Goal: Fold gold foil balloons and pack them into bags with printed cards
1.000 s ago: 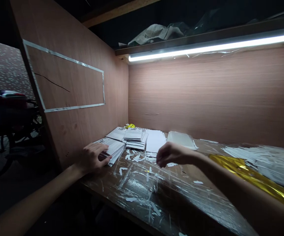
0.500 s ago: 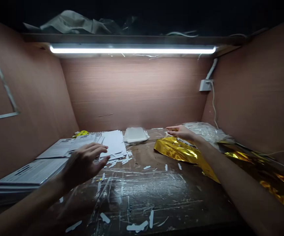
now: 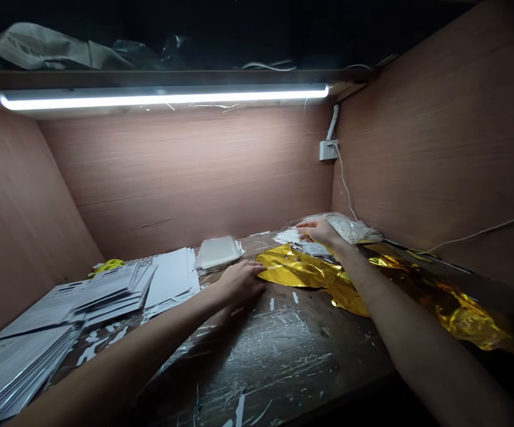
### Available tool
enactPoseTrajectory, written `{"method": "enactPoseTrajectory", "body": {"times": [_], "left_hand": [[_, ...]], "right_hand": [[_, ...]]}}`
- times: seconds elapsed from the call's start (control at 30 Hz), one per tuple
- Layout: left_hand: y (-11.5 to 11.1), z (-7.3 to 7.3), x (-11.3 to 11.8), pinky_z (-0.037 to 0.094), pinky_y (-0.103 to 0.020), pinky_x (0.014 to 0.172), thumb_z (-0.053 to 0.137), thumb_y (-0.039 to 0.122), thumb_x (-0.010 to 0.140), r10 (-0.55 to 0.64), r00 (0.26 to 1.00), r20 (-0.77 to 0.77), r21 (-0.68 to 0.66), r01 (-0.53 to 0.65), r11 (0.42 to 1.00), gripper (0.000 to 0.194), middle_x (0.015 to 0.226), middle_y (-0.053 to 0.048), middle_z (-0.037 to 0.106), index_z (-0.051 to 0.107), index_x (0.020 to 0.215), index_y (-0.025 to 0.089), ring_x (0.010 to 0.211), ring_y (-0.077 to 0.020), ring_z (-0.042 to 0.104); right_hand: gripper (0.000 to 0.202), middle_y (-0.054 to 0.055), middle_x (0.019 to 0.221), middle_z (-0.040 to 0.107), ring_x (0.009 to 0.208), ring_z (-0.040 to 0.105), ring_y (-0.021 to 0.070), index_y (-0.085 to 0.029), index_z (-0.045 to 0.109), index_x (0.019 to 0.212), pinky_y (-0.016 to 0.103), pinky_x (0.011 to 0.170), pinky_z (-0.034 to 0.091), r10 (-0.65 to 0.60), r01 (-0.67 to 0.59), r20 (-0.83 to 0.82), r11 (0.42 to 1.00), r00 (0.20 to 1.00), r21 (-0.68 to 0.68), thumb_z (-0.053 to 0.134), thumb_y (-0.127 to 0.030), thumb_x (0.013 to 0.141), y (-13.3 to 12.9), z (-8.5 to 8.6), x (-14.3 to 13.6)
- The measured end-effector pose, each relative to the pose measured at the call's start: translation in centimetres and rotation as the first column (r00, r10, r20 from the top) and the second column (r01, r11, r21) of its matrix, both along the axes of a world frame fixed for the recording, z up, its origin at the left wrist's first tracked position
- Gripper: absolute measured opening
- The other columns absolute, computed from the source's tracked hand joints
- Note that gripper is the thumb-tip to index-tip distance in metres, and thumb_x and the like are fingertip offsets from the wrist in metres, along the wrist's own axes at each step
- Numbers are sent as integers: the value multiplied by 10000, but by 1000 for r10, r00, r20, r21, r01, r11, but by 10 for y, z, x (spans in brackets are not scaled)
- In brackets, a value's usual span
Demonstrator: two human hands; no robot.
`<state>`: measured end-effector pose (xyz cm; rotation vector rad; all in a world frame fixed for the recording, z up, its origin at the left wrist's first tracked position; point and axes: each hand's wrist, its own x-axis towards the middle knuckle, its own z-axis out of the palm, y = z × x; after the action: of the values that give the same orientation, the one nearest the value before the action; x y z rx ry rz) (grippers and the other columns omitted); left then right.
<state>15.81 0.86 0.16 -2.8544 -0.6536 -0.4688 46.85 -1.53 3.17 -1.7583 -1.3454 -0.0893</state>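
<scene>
My left hand (image 3: 243,281) reaches over the worktop with its fingers stretched out, at the left tip of a crumpled sheet of gold foil (image 3: 297,270). Whether its fingertips touch the foil I cannot tell. Farther back, my right hand (image 3: 321,231) hovers at a pile of thin white strips (image 3: 287,236), its fingers loosely extended and apart. I see nothing held in it. A clear plastic bag (image 3: 350,228) with pale contents lies just right of this hand. More gold foil runs under and past my right forearm.
Stacks of printed sheets (image 3: 25,367) and white paper (image 3: 172,273) lie on the left. A stack of whitish flat pieces (image 3: 219,252) sits at the back. White paper scraps (image 3: 239,409) litter the dark worktop (image 3: 284,356). A cable (image 3: 484,231) runs along the right wall.
My left hand has moved right, from beside the papers to the foil's left tip. My right hand stays near the white strips. The view has turned to the right.
</scene>
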Motion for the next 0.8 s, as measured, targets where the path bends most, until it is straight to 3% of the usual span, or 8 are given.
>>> {"method": "enactPoseTrajectory", "body": {"times": [0.1, 0.17, 0.3, 0.43, 0.63, 0.73, 0.8], "left_hand": [[15, -5, 20, 548, -304, 778, 600, 271, 921, -31, 998, -50, 1, 31, 1000, 196, 980, -70, 782, 778, 991, 228, 872, -219, 722], [22, -9, 25, 541, -296, 748, 550, 198, 927, -30, 997, -64, 15, 31, 999, 232, 860, -74, 770, 775, 875, 209, 792, -205, 710], [24, -14, 22, 537, -311, 729, 526, 129, 901, -31, 997, -64, 41, 34, 999, 256, 792, -118, 748, 755, 792, 158, 746, -217, 694], [18, -16, 6, 524, -301, 692, 547, 147, 902, -41, 999, -11, 20, 41, 999, 251, 763, -101, 750, 751, 757, 165, 700, -206, 692], [9, -20, -30, 543, -281, 682, 604, 100, 864, 5, 982, 187, -55, 5, 998, 225, 852, -58, 795, 800, 907, 201, 710, -184, 726], [4, -20, -46, 558, -279, 661, 629, 82, 828, 20, 961, 275, -101, 8, 995, 232, 843, -44, 795, 800, 928, 202, 691, -179, 728], [3, -16, -56, 569, -277, 638, 632, 112, 840, -18, 938, 346, -138, 70, 988, 215, 822, -38, 788, 796, 944, 203, 664, -170, 720]], "right_hand": [[332, 156, 1009, 764, 979, 702, 261, -131, 780, 1112, 354, 902, 531, -20, 19, -15, 999, 1000, -39, 666, -326, 869, 5, -2, 6], [347, 157, 1046, 766, 971, 708, 254, -146, 771, 1141, 339, 894, 531, -22, 21, -13, 998, 1000, -59, 695, -318, 849, 4, -3, 10], [356, 144, 1035, 773, 944, 722, 243, -159, 771, 1143, 309, 846, 537, -26, 26, 8, 996, 1000, -91, 564, -371, 945, 2, -2, 14], [312, 111, 1114, 771, 1069, 692, 259, -205, 792, 1120, 287, 904, 504, -5, 17, 88, 990, 996, -140, 656, -267, 846, 5, -7, 4], [182, 66, 889, 795, 873, 723, 203, -228, 837, 905, 220, 790, 496, 216, -149, 182, 935, 959, -323, 734, -207, 756, 15, -28, -20], [149, 60, 795, 780, 792, 716, 201, -220, 831, 833, 228, 740, 492, 259, -160, 225, 911, 939, -380, 747, -175, 718, 15, -33, -24], [134, 66, 767, 774, 779, 714, 205, -205, 828, 809, 230, 734, 491, 271, -160, 244, 906, 931, -392, 734, -164, 722, 14, -33, -24]]}}
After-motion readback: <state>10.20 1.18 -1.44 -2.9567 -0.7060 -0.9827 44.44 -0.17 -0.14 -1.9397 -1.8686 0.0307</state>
